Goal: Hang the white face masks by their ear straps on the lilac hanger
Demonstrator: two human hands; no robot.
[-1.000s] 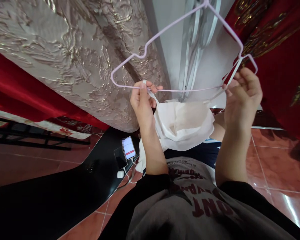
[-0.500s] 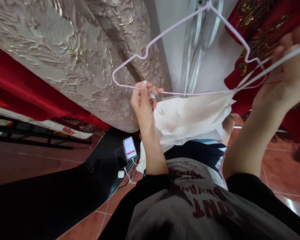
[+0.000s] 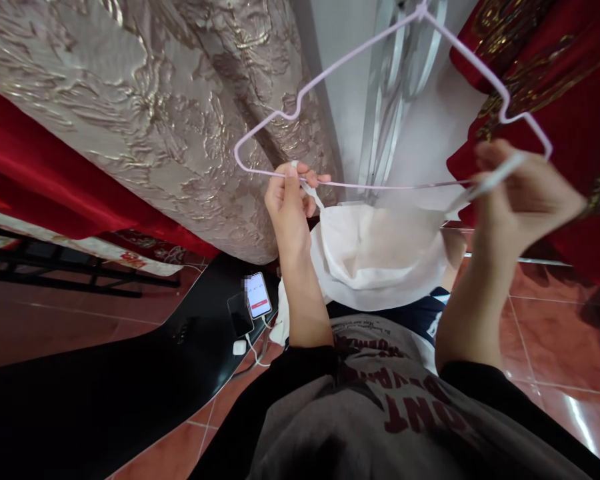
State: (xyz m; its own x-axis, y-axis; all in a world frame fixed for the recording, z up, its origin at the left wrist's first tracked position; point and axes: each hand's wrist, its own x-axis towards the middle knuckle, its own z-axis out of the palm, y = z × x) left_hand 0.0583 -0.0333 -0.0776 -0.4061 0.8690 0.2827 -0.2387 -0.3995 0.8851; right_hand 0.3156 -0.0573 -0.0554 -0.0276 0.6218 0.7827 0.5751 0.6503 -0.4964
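Observation:
A pale pink clothes hanger (image 3: 350, 61) hangs in front of me, its lower bar running level between my hands. My left hand (image 3: 291, 197) pinches the left part of that bar, with a white strap (image 3: 314, 195) at its fingers. From there droops a white cloth (image 3: 380, 257), sagging below the bar over my lap. My right hand (image 3: 525, 193), blurred, is closed on the other white strap (image 3: 500, 175) close to the hanger's right end. The lower right corner of the hanger is hidden behind this hand.
Shiny beige embossed fabric (image 3: 145, 120) hangs at the left, and red fabric with gold pattern (image 3: 545, 73) at the right. Two phones, one with a lit screen (image 3: 258, 293), lie on a black bench (image 3: 105, 387) with charging cables. Red tiles (image 3: 550, 333) cover the floor.
My right hand has moved left and inward with its strap, toward the hanger's bar. The white cloth has slackened and sagged lower. My left hand has barely moved.

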